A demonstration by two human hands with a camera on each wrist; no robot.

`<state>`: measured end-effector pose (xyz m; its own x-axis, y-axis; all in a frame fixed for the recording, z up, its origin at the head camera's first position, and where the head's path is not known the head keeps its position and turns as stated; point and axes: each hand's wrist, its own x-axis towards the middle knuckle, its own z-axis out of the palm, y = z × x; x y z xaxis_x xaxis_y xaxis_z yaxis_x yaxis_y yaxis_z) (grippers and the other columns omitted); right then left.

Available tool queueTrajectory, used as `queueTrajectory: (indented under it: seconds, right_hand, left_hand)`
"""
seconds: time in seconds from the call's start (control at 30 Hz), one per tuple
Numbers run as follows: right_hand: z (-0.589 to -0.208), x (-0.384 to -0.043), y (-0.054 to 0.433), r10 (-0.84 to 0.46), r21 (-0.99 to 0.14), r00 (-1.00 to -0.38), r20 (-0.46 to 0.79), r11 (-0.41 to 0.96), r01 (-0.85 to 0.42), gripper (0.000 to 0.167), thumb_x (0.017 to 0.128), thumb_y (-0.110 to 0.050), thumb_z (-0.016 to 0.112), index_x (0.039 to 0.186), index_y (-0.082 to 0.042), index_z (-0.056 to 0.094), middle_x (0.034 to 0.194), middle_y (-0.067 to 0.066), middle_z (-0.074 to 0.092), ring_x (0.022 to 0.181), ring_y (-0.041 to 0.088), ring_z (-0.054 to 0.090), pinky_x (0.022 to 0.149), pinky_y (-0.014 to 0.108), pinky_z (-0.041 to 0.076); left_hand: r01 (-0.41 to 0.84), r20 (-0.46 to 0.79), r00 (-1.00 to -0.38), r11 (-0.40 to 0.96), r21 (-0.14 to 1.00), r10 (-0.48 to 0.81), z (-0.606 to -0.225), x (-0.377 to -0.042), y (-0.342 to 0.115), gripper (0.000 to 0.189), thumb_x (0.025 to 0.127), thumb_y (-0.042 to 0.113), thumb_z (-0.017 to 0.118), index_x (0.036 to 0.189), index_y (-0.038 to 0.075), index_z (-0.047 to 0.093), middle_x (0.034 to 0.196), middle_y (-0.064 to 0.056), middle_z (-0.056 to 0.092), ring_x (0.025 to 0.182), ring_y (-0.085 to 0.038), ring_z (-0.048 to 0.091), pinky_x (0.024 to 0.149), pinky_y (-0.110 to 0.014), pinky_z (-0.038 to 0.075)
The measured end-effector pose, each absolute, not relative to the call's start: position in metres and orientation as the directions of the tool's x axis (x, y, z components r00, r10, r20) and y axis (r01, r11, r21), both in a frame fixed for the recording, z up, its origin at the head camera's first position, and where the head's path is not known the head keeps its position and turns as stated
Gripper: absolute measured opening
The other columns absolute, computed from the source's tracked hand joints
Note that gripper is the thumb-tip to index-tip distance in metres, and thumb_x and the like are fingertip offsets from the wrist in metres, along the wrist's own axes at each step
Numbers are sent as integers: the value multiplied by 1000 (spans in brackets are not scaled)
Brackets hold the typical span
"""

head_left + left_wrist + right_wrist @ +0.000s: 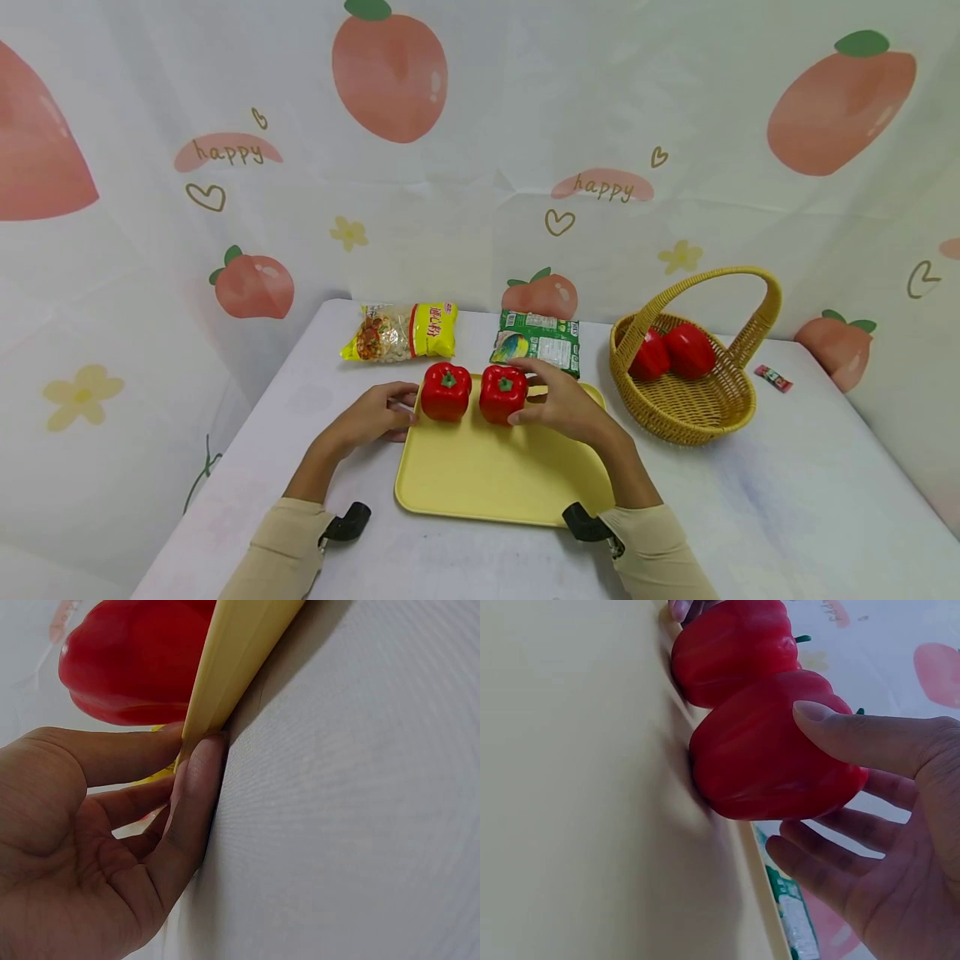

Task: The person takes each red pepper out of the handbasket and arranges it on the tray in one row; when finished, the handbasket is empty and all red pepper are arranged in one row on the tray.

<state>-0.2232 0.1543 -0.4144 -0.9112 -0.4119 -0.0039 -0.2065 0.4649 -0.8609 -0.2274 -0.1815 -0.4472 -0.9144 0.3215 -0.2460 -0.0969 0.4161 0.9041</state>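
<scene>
Two red bell peppers with green stems stand upright near the far edge of a yellow tray (pixel 495 479). My left hand (pixel 380 412) pinches the tray's left rim, thumb above and fingers underneath, as the left wrist view shows. Just inside that rim is the left bell pepper (pixel 446 393), close to my thumb. My right hand (pixel 562 404) holds the right bell pepper (pixel 765 757), its thumb laid on the near side and its fingers curved round the far side. Both peppers sit side by side; the right one's base is low over the tray.
Behind the tray lie a yellow pasta bag (pixel 401 332) and a green packet (pixel 538 340). To the right stands a wicker basket (pixel 693 429) with a tall handle, holding red produce (pixel 688 350). A small red packet (pixel 773 378) lies beyond it. A printed curtain (pixel 480 208) hangs behind.
</scene>
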Motion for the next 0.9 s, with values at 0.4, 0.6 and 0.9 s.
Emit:
queueTrajectory:
  seconds: [0.4,0.6,0.9]
  right_hand:
    - [-413,-223,154,-424,-852,-905,-12,478,-213,82,83,-26,90,154,-12,51,147,9,61,132,35,60,104,51,59]
    - [-413,-222,154,-431,-852,-902,-16,478,-213,84,83,-27,89,156,-11,50,148,9,60,132,36,60,106,52,57]
    - [-413,-222,155,-439,-852,-899,-11,474,-221,80,85,-28,88,155,-12,51,147,9,61,131,35,61,105,51,58]
  left_hand:
    - [-102,-249,-915,416,904,317,-447,-227,-182,59,95,6,67,151,-4,51,130,-17,59,102,-21,66,81,-34,66]
    - [-101,-249,-915,415,904,318,-447,-227,-182,59,95,6,67,151,-4,51,130,-17,59,103,-21,66,81,-34,66]
    - [-99,-247,-915,419,903,318,-448,-227,-182,59,95,6,67,151,-4,51,131,-17,60,103,-21,66,81,-34,66]
